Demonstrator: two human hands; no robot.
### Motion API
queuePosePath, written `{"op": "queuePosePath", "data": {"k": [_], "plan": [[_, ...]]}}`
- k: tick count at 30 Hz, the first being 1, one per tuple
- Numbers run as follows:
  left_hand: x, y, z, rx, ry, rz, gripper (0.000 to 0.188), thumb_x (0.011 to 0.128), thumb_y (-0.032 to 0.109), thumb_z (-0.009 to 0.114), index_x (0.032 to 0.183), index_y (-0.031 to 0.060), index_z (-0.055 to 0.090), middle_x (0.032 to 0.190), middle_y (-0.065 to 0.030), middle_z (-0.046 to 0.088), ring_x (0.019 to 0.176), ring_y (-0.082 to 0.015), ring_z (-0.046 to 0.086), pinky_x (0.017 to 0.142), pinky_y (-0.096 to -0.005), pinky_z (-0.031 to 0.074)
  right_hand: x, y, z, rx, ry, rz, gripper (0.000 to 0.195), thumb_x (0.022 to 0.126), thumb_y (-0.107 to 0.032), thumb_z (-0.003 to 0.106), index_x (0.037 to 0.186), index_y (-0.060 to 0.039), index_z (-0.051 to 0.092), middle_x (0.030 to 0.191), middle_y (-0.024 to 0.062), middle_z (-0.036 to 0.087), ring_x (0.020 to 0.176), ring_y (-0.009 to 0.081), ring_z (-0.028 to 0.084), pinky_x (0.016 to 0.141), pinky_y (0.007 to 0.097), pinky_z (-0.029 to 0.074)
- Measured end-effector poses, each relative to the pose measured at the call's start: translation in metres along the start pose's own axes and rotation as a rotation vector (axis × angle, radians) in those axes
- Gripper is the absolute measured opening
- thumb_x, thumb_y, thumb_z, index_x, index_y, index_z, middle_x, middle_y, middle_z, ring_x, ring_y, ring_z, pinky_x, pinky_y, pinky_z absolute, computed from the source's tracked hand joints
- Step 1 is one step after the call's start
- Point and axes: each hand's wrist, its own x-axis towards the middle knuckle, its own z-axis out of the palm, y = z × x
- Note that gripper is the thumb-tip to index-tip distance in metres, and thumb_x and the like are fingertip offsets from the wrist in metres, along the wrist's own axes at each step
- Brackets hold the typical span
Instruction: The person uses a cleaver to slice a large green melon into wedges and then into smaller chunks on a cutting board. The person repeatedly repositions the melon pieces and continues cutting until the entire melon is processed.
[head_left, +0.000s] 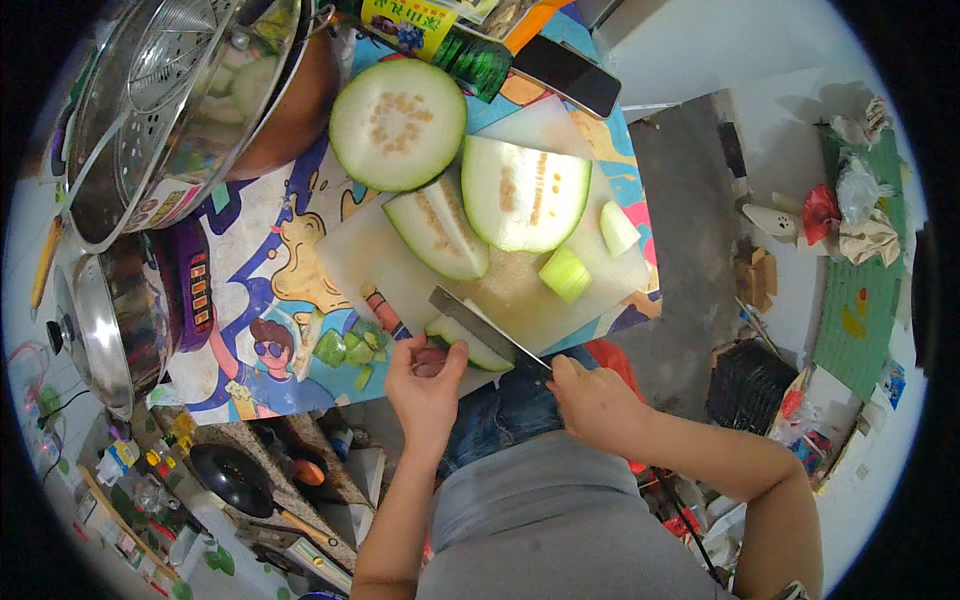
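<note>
My right hand grips the handle of a kitchen knife, its blade slanting up and left over a green-skinned winter melon wedge. Thumb and curled fingers of my left hand hold the wedge's left end, near the front edge of a translucent white cutting board. Part of the wedge is hidden behind the blade. Farther back on the board lie a seeded melon wedge and a thick cut chunk. A large round melon piece shows its seeded face. Two small pieces sit at the right.
Green peel scraps lie left of my left hand on the patterned table cover. A metal strainer and bowls crowd the back left, above a lidded pot. A smartphone rests near the back right edge, beside packaged food.
</note>
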Motion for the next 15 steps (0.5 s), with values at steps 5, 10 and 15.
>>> {"op": "queuePosePath", "data": {"k": [5, 10, 15], "plan": [[-0.002, -0.007, 0.001, -0.047, 0.012, -0.014, 0.035, 0.085, 0.007, 0.083, 0.109, -0.0039, 0.059, 0.084, -0.0046, 0.067, 0.071, -0.0078, 0.062, 0.066, -0.0221, 0.052, 0.008, 0.003, 0.013, -0.037, -0.084, 0.046, 0.03, 0.081, -0.001, 0.064, 0.104, 0.0013, 0.045, 0.088, 0.0231, 0.061, 0.069, 0.0421, 0.066, 0.057, 0.05, 0.054], [-0.004, -0.014, -0.006, -0.07, 0.009, 0.029, 0.035, 0.09, 0.004, 0.078, 0.119, -0.005, 0.06, 0.091, -0.0057, 0.067, 0.075, -0.0078, 0.062, 0.068, -0.0229, 0.053, 0.024, -0.013, 0.047, -0.154, 0.06, -0.047, 0.026, 0.086, -0.005, 0.062, 0.106, 0.0003, 0.047, 0.085, 0.0218, 0.062, 0.061, 0.0359, 0.068, 0.051, 0.0438, 0.056], [-0.01, -0.018, -0.021, -0.18, -0.032, -0.037, 0.039, 0.094, 0.002, 0.072, 0.129, -0.0059, 0.058, 0.101, -0.0086, 0.068, 0.083, -0.0115, 0.067, 0.074, -0.0266, 0.058, 0.034, -0.019, 0.061, -0.223, 0.216, -0.084, 0.019, 0.086, -0.006, 0.061, 0.101, -0.0032, 0.05, 0.083, 0.0183, 0.062, 0.057, 0.0331, 0.068, 0.049, 0.0427, 0.056]]}}
